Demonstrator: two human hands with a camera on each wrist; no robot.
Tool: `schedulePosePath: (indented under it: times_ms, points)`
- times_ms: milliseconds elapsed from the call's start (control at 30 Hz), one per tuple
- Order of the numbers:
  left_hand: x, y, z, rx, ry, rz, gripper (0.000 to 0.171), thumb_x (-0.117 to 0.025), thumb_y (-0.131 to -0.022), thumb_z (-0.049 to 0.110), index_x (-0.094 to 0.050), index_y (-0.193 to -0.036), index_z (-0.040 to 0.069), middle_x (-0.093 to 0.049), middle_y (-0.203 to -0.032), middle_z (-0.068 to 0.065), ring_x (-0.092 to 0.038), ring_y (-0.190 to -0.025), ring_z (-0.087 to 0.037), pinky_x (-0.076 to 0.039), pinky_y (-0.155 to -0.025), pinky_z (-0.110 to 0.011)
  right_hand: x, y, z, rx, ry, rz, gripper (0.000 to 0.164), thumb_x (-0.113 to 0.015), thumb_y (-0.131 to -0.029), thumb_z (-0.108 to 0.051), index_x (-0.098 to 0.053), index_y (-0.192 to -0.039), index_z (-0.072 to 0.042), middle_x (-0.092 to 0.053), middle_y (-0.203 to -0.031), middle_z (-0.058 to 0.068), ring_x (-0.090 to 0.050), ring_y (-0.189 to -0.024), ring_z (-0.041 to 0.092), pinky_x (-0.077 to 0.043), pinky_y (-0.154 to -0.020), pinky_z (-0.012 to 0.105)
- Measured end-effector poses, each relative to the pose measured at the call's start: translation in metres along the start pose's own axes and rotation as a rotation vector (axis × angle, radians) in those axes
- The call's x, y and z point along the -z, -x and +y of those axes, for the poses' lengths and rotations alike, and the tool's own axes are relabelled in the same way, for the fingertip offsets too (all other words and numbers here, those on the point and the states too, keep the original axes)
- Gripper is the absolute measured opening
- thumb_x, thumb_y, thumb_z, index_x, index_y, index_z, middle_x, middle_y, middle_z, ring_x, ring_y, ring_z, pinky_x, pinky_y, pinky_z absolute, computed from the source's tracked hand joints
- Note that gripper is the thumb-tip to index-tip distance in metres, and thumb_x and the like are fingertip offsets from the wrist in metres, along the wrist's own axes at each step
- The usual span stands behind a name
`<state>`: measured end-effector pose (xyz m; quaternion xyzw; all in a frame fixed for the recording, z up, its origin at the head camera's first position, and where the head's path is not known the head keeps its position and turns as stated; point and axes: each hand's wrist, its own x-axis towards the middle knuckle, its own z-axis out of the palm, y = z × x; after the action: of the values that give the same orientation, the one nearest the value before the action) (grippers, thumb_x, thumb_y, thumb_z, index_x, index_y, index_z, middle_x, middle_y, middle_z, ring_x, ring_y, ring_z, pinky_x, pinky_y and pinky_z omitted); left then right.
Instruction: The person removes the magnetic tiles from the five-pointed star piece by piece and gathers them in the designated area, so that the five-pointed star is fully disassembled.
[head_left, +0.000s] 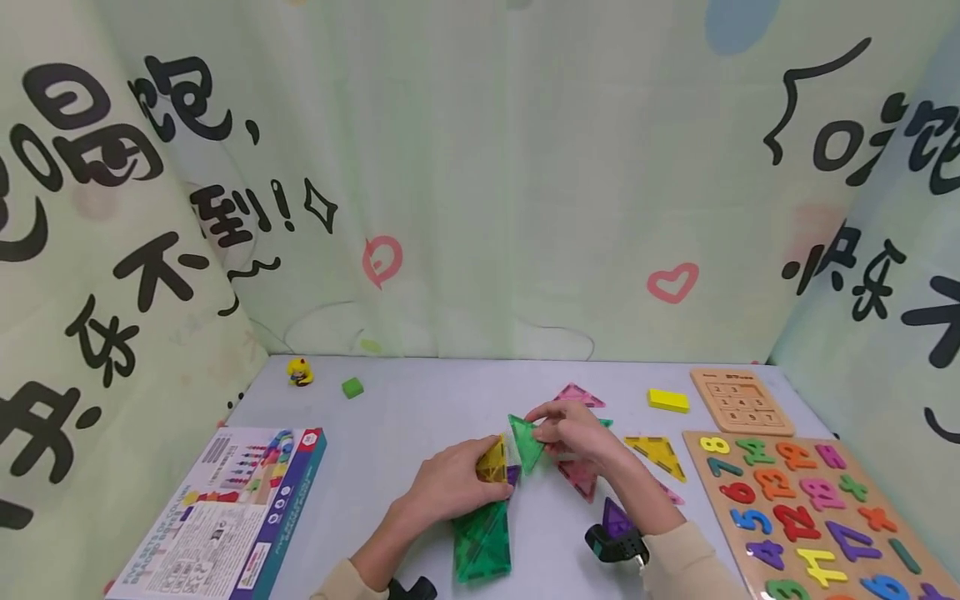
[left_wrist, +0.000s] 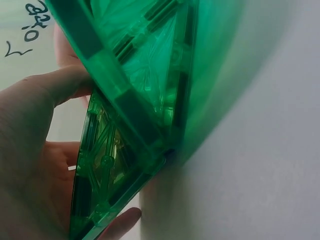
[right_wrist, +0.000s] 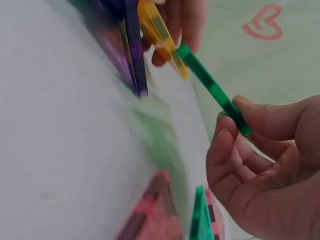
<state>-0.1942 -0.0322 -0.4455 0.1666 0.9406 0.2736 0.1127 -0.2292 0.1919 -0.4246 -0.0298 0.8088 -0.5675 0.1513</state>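
My left hand (head_left: 450,482) grips a structure of see-through magnetic tiles, its fingers at a yellow triangular tile (head_left: 492,461). Green tiles (head_left: 482,542) form the near side of the structure, and they fill much of the left wrist view. A purple tile (right_wrist: 135,55) shows beside the yellow one in the right wrist view. Between thumb and fingertips, my right hand (head_left: 577,429) pinches a green triangular tile (head_left: 527,443) by one end. Its far corner points at the yellow tile and overlaps it in the right wrist view.
Loose tiles lie about my right arm: pink (head_left: 579,394), red (head_left: 579,477), yellow (head_left: 660,456) and purple (head_left: 617,519). A wooden puzzle board (head_left: 876,495) lies right, a printed box (head_left: 225,517) left. Farther back are a yellow block (head_left: 667,401), green cube (head_left: 352,387) and yellow figurine (head_left: 299,372).
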Motion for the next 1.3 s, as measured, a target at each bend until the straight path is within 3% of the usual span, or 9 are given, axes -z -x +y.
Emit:
schedulePosePath:
  times_ms: [100,267,500,667,800,967,1133,1300]
  points:
    - [0.0,-0.001,0.0,0.015,-0.019,0.001,0.079,-0.07,-0.08,0.06,-0.051,-0.146,0.021,-0.061,-0.139,0.0,-0.056,-0.098,-0.014,-0.051,-0.086,-0.042,0.006,-0.012,-0.006,0.038,0.092,0.054,0.026,-0.057,-0.093,-0.004,-0.068,-0.116,0.001,-0.068,-0.098,0.014,-0.057,-0.082,0.02,-0.052,-0.078,0.037]
    - [0.001,-0.002,0.001,0.028,-0.027,-0.016,0.078,-0.07,-0.079,0.061,-0.053,-0.145,0.021,-0.063,-0.135,0.001,-0.054,-0.095,-0.013,-0.05,-0.084,-0.04,0.007,-0.039,-0.018,0.046,0.206,0.087,0.032,-0.047,-0.093,0.001,-0.07,-0.115,-0.001,-0.065,-0.127,0.018,-0.057,-0.108,0.026,-0.047,-0.094,0.042]
    - [0.003,-0.002,0.001,0.034,-0.033,-0.022,0.077,-0.07,-0.08,0.061,-0.053,-0.144,0.023,-0.065,-0.129,0.002,-0.052,-0.092,-0.012,-0.047,-0.077,-0.034,-0.002,-0.078,-0.016,0.031,0.282,0.119,0.038,-0.043,-0.088,0.004,-0.073,-0.109,-0.003,-0.064,-0.125,0.015,-0.05,-0.1,0.023,-0.04,-0.077,0.027]
    - [0.0,-0.004,0.0,0.029,-0.023,-0.022,0.077,-0.069,-0.08,0.061,-0.052,-0.145,0.023,-0.062,-0.135,0.002,-0.053,-0.097,-0.012,-0.05,-0.086,-0.039,-0.004,-0.091,-0.008,0.06,0.328,0.156,0.044,-0.039,-0.089,0.005,-0.07,-0.118,-0.005,-0.061,-0.13,0.017,-0.052,-0.112,0.029,-0.046,-0.095,0.04]
    - [-0.001,-0.004,-0.002,0.035,-0.014,-0.022,0.077,-0.069,-0.081,0.062,-0.051,-0.145,0.024,-0.061,-0.137,0.002,-0.054,-0.101,-0.013,-0.05,-0.091,-0.042,-0.006,-0.095,-0.005,0.111,0.329,0.171,0.047,-0.038,-0.091,0.005,-0.065,-0.128,-0.005,-0.06,-0.135,0.018,-0.053,-0.125,0.035,-0.044,-0.107,0.05]
    - [-0.001,-0.004,-0.002,0.024,-0.023,-0.016,0.077,-0.069,-0.08,0.062,-0.052,-0.145,0.025,-0.061,-0.139,0.002,-0.055,-0.103,-0.013,-0.051,-0.092,-0.043,-0.004,-0.084,-0.006,0.161,0.316,0.161,0.039,-0.045,-0.094,0.001,-0.065,-0.128,-0.004,-0.063,-0.133,0.018,-0.056,-0.124,0.035,-0.047,-0.105,0.049]
    - [0.0,-0.003,-0.002,0.025,-0.01,-0.008,0.078,-0.07,-0.08,0.061,-0.051,-0.145,0.023,-0.06,-0.139,0.001,-0.056,-0.102,-0.014,-0.051,-0.089,-0.044,-0.01,-0.057,-0.008,0.148,0.29,0.118,0.022,-0.058,-0.096,-0.008,-0.07,-0.113,0.0,-0.071,-0.107,0.015,-0.062,-0.093,0.024,-0.054,-0.085,0.035]
    - [-0.001,-0.003,-0.001,0.037,0.011,-0.006,0.08,-0.071,-0.08,0.061,-0.049,-0.147,0.022,-0.058,-0.142,0.0,-0.057,-0.106,-0.016,-0.05,-0.09,-0.049,-0.019,-0.022,-0.004,0.104,0.264,0.007,0.021,-0.063,-0.095,-0.016,-0.072,-0.095,0.003,-0.066,-0.077,0.011,-0.055,-0.069,0.018,-0.048,-0.063,0.028]
